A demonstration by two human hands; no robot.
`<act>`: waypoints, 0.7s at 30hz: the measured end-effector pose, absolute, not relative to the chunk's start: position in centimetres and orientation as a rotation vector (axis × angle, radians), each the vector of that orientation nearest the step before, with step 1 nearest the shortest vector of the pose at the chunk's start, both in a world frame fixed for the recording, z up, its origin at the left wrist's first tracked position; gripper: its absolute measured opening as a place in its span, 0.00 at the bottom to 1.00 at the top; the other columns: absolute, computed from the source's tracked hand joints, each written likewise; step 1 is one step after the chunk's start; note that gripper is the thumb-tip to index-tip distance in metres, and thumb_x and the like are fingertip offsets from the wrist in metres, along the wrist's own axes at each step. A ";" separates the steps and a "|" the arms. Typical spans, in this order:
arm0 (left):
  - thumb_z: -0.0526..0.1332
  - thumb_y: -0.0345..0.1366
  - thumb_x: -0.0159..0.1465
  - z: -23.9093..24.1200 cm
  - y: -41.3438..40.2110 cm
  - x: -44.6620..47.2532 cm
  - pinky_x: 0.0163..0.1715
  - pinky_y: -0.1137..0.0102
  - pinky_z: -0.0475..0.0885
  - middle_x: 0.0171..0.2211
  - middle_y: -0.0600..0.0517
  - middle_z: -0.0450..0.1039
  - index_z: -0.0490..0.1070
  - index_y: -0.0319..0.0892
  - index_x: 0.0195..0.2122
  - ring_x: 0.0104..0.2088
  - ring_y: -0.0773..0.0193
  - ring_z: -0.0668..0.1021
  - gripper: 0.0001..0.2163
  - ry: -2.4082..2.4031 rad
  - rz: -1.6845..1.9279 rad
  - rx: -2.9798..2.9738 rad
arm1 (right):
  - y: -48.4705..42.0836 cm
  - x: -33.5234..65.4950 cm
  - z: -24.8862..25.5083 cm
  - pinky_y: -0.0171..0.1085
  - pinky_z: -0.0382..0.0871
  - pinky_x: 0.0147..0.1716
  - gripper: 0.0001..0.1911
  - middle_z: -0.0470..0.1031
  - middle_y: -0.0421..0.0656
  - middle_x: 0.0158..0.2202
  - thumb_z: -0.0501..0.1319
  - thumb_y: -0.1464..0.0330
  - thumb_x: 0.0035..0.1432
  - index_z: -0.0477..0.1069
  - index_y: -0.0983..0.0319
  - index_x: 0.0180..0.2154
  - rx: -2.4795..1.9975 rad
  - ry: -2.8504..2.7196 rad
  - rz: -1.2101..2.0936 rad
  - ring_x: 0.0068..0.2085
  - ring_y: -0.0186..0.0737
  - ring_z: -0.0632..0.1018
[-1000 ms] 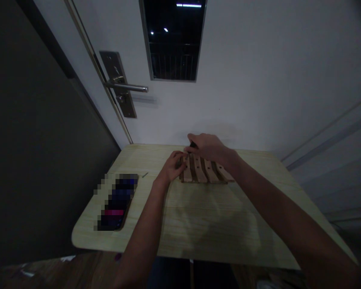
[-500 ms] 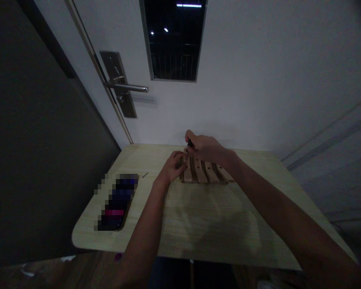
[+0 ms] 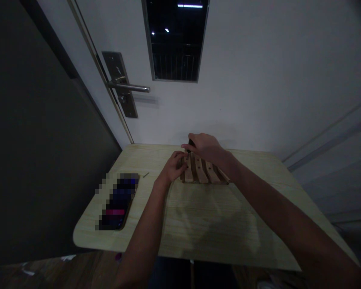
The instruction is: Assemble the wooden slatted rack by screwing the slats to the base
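A small wooden slatted rack (image 3: 205, 173) with dark screw holes lies on a pale wood-grain table (image 3: 198, 216), near its far edge. My left hand (image 3: 172, 165) rests against the rack's left end, fingers curled on the outer slat. My right hand (image 3: 206, 147) is closed round a thin dark tool (image 3: 191, 143), whose tip points down at the rack's far left corner. The tool is mostly hidden by my fingers.
A dark blurred-out flat object (image 3: 118, 200) lies at the table's left side, with a small loose screw (image 3: 145, 175) just beyond it. Behind the table stand a white wall, a door with a metal lever handle (image 3: 129, 87) and a dark window (image 3: 176, 38).
My right hand has shifted slightly on the tool at the rack's corner. My left hand has stayed on the left end.
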State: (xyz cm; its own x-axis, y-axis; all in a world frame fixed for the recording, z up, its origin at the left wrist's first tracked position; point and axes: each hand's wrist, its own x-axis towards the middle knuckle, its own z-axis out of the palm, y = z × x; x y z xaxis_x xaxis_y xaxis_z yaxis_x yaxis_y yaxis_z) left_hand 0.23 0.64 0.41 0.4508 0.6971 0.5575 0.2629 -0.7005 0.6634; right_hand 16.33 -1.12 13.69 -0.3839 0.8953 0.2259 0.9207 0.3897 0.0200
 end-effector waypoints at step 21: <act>0.57 0.36 0.61 0.5 0.5 0.2 0.52 0.59 0.66 0.49 0.46 0.65 0.67 0.43 0.49 0.50 0.57 0.70 0.14 0.810 1.155 2.202 | 0.3 16.9 12.8 0.34 0.57 0.36 0.09 0.70 0.46 0.35 0.51 0.67 0.62 0.68 0.63 0.37 -1.233 -2.530 0.019 0.35 0.37 0.68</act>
State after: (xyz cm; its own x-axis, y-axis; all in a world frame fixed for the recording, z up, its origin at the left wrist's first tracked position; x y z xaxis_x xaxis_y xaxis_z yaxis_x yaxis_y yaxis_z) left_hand 0.20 0.53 0.51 0.4573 0.7084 0.5377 0.2644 -0.6856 0.6783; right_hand 16.92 0.28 12.80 -0.5735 0.7688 0.2830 0.7645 0.6264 -0.1523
